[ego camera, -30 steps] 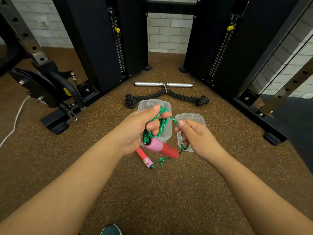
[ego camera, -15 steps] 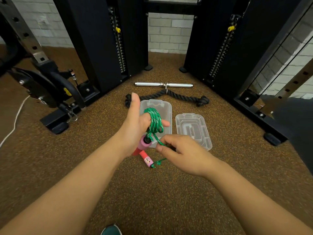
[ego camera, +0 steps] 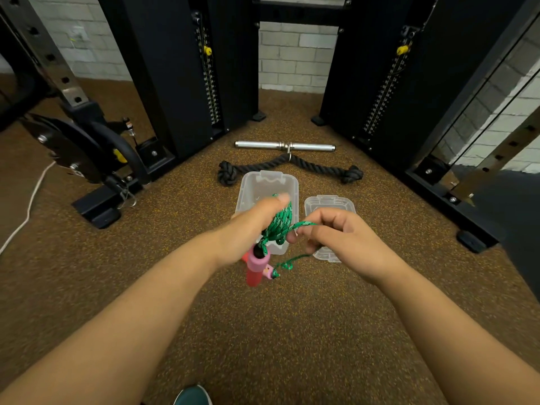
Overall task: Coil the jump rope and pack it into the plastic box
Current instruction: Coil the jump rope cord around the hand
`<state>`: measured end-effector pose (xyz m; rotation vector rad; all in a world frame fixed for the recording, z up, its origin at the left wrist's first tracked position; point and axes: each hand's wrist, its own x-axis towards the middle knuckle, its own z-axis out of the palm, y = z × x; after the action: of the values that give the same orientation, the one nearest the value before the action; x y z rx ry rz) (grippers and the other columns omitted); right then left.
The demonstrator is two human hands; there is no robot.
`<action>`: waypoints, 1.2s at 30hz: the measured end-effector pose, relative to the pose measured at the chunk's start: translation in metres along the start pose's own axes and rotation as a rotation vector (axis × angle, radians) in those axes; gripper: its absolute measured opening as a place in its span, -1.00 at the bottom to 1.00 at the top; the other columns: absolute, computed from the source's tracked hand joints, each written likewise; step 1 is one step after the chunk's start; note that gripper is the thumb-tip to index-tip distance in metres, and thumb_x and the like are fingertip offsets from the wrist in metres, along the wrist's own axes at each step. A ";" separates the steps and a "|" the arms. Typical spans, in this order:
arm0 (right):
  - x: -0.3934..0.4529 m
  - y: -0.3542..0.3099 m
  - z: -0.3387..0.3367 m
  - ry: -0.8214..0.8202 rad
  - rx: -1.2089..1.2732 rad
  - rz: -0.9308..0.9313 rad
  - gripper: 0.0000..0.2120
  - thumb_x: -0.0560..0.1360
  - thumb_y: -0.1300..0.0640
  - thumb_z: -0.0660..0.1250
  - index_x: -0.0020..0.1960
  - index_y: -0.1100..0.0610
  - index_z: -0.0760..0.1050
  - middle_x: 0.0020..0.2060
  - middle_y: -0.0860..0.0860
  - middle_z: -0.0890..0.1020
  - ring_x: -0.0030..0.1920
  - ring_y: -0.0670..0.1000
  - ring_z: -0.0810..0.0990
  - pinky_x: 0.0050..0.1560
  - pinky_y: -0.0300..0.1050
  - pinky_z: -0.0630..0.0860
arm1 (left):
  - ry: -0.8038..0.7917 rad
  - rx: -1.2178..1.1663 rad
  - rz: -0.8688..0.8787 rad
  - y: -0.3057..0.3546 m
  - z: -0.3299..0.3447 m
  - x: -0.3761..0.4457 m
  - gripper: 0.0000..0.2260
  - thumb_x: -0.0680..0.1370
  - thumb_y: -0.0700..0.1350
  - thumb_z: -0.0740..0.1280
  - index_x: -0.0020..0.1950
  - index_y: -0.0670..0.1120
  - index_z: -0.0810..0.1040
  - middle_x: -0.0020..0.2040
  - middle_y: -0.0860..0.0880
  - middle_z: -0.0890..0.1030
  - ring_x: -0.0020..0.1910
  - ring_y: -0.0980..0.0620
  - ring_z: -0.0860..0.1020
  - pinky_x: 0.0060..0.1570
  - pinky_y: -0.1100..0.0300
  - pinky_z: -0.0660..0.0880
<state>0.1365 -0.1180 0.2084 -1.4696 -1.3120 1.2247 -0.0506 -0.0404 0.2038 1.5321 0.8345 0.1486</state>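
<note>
The green jump rope (ego camera: 280, 224) is wound in a bundle around the fingers of my left hand (ego camera: 253, 226), held above the near end of the clear plastic box (ego camera: 267, 185) on the floor. One pink and red handle (ego camera: 256, 266) hangs below that hand. A second pink handle (ego camera: 270, 272) lies on the floor with a loose green strand running up from it. My right hand (ego camera: 344, 241) pinches the free strand just right of the bundle. The box's clear lid (ego camera: 329, 203) lies beside the box, partly hidden by my right hand.
A black tricep rope (ego camera: 292, 168) and a chrome bar (ego camera: 285, 146) lie beyond the box. Black cable-machine towers (ego camera: 181, 68) stand left and right. A weight-machine base (ego camera: 99, 206) sits left. A teal shoe tip (ego camera: 193, 396) shows at the bottom edge.
My right hand has swung from below the bundle up and to the right, drawing the strand around it. The left hand's fingers have closed more over the rope, and the handle hangs straighter down.
</note>
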 end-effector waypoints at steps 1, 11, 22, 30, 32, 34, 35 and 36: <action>0.000 0.000 0.000 -0.002 0.002 0.005 -0.91 0.51 0.24 0.32 -0.10 0.22 0.59 -0.15 0.17 0.68 -0.31 0.01 0.53 -0.18 -0.08 0.54 | 0.008 0.124 -0.058 0.003 -0.001 0.000 -0.61 0.38 0.25 0.36 0.02 0.00 0.52 0.09 -0.15 0.58 0.08 -0.12 0.53 0.13 -0.01 0.43; 0.004 0.002 0.000 0.160 0.040 -0.004 -0.90 0.46 0.25 0.39 -0.05 0.11 0.61 -0.22 0.07 0.59 -0.28 -0.06 0.48 -0.33 -0.36 0.42 | 0.014 0.419 0.038 0.013 0.013 0.003 -0.70 0.47 -0.31 0.30 0.12 -0.03 0.37 0.04 0.10 0.52 -0.17 0.03 0.59 -0.20 0.04 0.59; 0.004 0.000 -0.008 0.154 0.109 -0.092 -0.72 0.47 0.40 0.31 0.01 0.06 0.60 -0.17 0.03 0.56 -0.14 -0.01 0.48 -0.04 -0.13 0.45 | 0.161 0.405 0.130 0.014 0.009 -0.001 -0.81 0.48 -0.30 0.23 0.00 -0.04 0.50 -0.15 0.15 0.60 -0.36 0.06 0.54 -0.34 0.01 0.55; 0.004 -0.002 -0.014 0.341 -0.105 -0.254 -0.73 0.45 0.33 0.38 0.07 0.03 0.60 -0.04 -0.01 0.64 -0.06 -0.10 0.60 0.03 -0.17 0.56 | 0.047 0.251 0.094 0.016 0.011 0.000 -0.79 0.48 -0.32 0.20 0.01 -0.08 0.49 -0.14 -0.02 0.58 -0.31 0.03 0.47 -0.31 0.14 0.44; 0.003 0.000 -0.014 0.409 -0.243 -0.315 -0.74 0.45 0.25 0.40 0.09 0.01 0.61 -0.06 -0.08 0.63 -0.05 -0.11 0.59 0.03 -0.20 0.54 | 0.005 0.248 0.090 0.016 0.015 0.001 -0.77 0.49 -0.32 0.20 0.02 -0.05 0.49 -0.15 0.05 0.59 -0.30 0.09 0.49 -0.28 0.18 0.45; 0.003 0.003 -0.013 0.443 -0.420 -0.401 -0.76 0.46 0.20 0.40 0.11 0.01 0.61 -0.06 -0.13 0.62 -0.05 -0.18 0.56 0.02 -0.33 0.46 | -0.042 0.211 0.065 0.018 0.018 0.000 -0.72 0.51 -0.36 0.18 0.12 -0.06 0.47 -0.15 0.13 0.58 -0.35 0.16 0.50 -0.35 0.30 0.42; 0.003 0.005 -0.013 0.451 -0.483 -0.435 -0.77 0.47 0.18 0.40 0.11 0.02 0.61 -0.07 -0.13 0.62 -0.05 -0.23 0.54 0.02 -0.39 0.41 | -0.071 0.188 0.057 0.019 0.019 0.000 -0.68 0.51 -0.37 0.18 0.18 -0.07 0.45 -0.15 0.14 0.59 -0.33 0.18 0.53 -0.34 0.33 0.43; 0.004 0.006 -0.013 0.454 -0.513 -0.451 -0.78 0.47 0.15 0.40 0.11 0.03 0.61 -0.07 -0.12 0.62 -0.05 -0.27 0.52 0.00 -0.43 0.38 | -0.098 0.167 0.059 0.021 0.020 -0.001 -0.66 0.52 -0.39 0.17 0.23 -0.09 0.44 -0.15 0.14 0.60 -0.26 0.21 0.56 -0.28 0.36 0.43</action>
<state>0.1507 -0.1144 0.2046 -1.5519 -1.5767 0.2453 -0.0315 -0.0554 0.2196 1.7080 0.7389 0.0471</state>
